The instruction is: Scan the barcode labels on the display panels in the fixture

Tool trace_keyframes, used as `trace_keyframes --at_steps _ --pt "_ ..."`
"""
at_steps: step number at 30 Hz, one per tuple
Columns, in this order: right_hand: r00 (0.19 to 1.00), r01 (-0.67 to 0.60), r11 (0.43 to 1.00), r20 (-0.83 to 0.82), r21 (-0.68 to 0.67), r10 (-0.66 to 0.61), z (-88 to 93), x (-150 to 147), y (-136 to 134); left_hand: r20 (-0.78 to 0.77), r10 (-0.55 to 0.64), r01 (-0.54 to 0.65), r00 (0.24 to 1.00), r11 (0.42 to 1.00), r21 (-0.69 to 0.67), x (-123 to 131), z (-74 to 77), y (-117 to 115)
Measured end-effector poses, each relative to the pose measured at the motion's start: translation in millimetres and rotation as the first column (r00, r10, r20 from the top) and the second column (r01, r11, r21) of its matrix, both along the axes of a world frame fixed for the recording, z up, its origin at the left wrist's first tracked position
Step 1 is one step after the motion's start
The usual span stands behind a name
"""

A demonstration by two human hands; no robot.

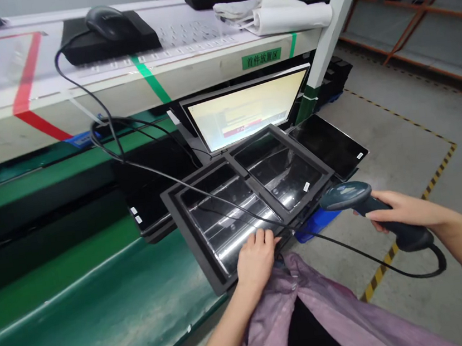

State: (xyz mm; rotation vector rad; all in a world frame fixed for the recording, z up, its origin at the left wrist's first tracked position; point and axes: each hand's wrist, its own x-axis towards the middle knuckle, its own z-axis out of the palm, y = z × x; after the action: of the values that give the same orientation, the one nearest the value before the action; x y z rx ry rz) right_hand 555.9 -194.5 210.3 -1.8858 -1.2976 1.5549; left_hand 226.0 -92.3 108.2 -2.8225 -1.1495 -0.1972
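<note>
My right hand (404,209) is wrapped round the handle of a dark barcode scanner (348,194). The scanner's head points left, just above the right corner of a black two-compartment tray (195,239). Curled over the front rim of that tray is my left hand (256,257), partly covering it. Each compartment shows a glossy dark panel; the right panel (284,173) bears a small white label (306,187). The scanner's black cable (340,242) loops under the handle, then runs across the tray towards the upper left.
Behind the tray stands a lit monitor (249,112). Dark panels lie at the right (328,144) and left (147,197). A white shelf (201,67) above carries a mouse (106,23) on a black block and white cloth (291,14). A green-covered bench (105,317) extends left.
</note>
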Motion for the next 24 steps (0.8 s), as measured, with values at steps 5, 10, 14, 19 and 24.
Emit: trace_keyframes --at_steps 5,10,14,19,24 --pt "0.994 0.109 0.994 -0.004 0.022 -0.109 -11.2 -6 -11 -0.019 -0.017 0.016 1.000 0.998 -0.054 -3 0.5 21" --pt "0.987 0.159 0.987 -0.010 0.037 -0.159 -14.5 -10 -8 -0.037 -0.003 0.001 0.999 0.999 -0.044 -2 -0.5 21" --pt "0.996 0.070 0.996 0.059 0.061 -0.073 -16.9 -5 -4 -0.033 0.022 -0.024 0.999 0.998 -0.061 0 -1.3 19" --pt "0.984 -0.064 0.993 0.174 0.101 0.046 -13.8 -2 4 -0.054 0.045 -0.046 0.998 0.999 -0.011 2 -1.0 18" --pt "0.969 -0.117 0.989 0.228 0.091 0.094 -11.1 -3 12 -0.057 0.046 -0.044 0.997 0.998 0.044 3 -1.8 17"
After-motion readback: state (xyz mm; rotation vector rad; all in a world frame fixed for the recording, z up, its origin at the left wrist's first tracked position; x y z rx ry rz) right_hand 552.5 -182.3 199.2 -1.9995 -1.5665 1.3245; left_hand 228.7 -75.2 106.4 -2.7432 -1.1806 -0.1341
